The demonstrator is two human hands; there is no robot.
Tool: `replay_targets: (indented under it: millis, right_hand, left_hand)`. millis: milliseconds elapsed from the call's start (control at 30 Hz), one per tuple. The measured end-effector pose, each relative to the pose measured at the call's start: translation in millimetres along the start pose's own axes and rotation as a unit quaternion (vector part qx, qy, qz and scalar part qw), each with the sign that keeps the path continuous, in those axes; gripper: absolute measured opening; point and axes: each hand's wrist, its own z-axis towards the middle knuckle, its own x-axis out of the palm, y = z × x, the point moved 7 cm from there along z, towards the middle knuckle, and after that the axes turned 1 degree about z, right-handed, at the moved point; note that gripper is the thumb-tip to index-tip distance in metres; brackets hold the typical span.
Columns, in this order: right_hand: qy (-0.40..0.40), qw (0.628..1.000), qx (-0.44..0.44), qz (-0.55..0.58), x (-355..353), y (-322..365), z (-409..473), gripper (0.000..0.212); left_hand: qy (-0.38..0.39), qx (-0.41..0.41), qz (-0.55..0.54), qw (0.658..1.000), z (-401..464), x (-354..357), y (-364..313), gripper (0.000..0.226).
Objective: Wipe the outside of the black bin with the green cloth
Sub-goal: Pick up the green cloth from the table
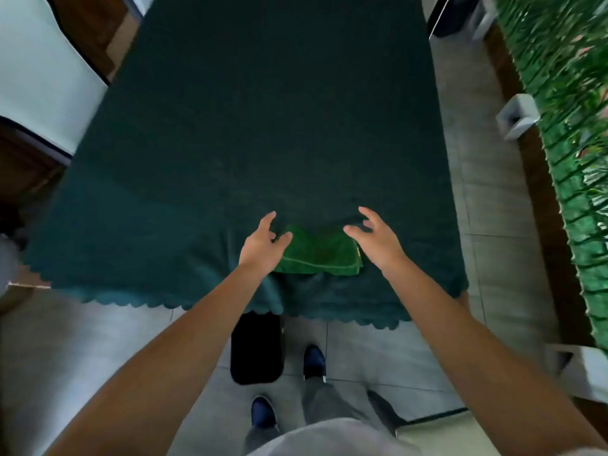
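Observation:
A folded green cloth (320,253) lies on the dark green tablecloth near the table's front edge. My left hand (261,246) hovers over the cloth's left end with fingers apart, the thumb over its corner. My right hand (375,240) is spread open just above the cloth's right end. Neither hand grips the cloth. The black bin (256,348) stands on the tiled floor below the table's front edge, partly under the cloth's hanging hem, next to my feet.
The table (250,126) fills the middle of the view under a dark green cloth with a scalloped hem. A white chair (42,77) stands at the left. A green leafy wall (572,126) and white planters (516,115) line the right side. Grey tiles cover the floor.

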Motion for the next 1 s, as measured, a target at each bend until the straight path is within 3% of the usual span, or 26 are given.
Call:
replay_targets:
  millis: [233, 400, 500, 633, 1000]
  right_hand:
    - [0.008, 0.994, 0.087, 0.064, 19, -40, 9, 0.087]
    - [-0.006, 0.997, 0.074, 0.004, 25, -45, 9, 0.090]
    - [-0.003, 0.997, 0.078, -0.025, 30, -49, 10, 0.093]
    - [0.004, 0.996, 0.073, -0.053, 37, -51, 12, 0.087]
    - [-0.003, 0.999, 0.041, -0.033, 44, -44, 0, 0.070]
  left_hand:
    - [-0.003, 0.032, 0.135, 0.990, 12, 20, -3, 0.071]
    - [0.002, 0.001, 0.143, 0.990, 16, 27, 10, 0.075]
    - [0.001, -0.038, 0.077, 0.996, 17, 28, 15, 0.077]
    - [0.017, -0.092, -0.082, 0.992, 19, 26, 28, 0.048]
    - [0.014, -0.019, -0.161, 0.987, -14, 17, -3, 0.012]
